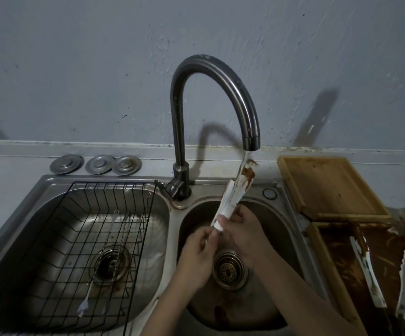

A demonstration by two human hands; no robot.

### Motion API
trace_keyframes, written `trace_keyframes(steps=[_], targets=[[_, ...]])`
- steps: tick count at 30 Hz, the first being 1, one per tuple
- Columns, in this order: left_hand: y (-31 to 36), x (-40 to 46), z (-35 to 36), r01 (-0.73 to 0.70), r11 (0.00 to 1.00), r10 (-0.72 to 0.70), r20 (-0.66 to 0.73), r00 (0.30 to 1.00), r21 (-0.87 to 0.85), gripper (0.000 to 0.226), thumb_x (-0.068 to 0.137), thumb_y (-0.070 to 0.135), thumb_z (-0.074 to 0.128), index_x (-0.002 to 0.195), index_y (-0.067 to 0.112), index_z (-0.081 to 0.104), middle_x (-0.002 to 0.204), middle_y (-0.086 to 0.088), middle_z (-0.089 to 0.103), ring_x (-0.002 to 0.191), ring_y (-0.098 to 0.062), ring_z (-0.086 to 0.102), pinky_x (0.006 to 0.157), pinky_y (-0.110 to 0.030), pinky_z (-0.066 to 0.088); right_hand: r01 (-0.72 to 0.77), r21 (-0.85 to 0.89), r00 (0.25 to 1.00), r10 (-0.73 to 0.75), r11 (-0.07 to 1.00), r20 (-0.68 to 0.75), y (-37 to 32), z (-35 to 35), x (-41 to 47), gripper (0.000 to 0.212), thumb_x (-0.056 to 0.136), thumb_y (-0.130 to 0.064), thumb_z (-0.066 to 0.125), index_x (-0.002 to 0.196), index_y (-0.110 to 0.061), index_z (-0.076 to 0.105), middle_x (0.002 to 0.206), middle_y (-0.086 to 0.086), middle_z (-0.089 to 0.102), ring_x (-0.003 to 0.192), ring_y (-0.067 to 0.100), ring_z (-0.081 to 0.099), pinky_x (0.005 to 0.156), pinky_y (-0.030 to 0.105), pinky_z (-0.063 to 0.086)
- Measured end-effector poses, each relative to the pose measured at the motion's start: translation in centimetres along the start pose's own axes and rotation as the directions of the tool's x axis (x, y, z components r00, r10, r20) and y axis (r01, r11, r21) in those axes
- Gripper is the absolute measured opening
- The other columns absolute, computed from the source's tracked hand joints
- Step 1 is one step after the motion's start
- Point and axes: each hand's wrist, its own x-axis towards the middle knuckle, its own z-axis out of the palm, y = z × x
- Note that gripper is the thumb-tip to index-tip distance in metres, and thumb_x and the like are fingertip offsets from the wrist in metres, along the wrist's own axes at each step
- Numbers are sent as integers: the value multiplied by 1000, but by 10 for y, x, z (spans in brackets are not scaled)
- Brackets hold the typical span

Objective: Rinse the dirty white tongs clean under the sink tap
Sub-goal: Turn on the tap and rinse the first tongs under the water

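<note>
The white tongs [233,194] are held tilted over the right sink basin [276,221], tips up under the tap spout [251,141]. Brown sauce coats the upper tips, where running water strikes them. My left hand [196,253] pinches the lower hinge end from the left. My right hand [242,229] wraps the lower handle just above it. Both hands are over the drain [229,269].
A black wire rack [80,260] with several long utensils fills the left basin. Three round metal lids [94,164] lie behind it. At the right, a wooden board [329,187] and a sauce-smeared tray [337,275] hold two more dirty white tongs [368,265].
</note>
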Motion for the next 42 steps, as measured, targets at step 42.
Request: trace_keyframes(steps=[42], targets=[[16,2,-7,-83,997,82,-129,988,2,25,91,6,54,85,28,64,85,6,68,84,-6,64,76,-16,49,286,-868,950,-236,406,203,-58,-57,-4,20,95,-23,39,78,-24,51,85,6,53,70,17,53,59,32,47]])
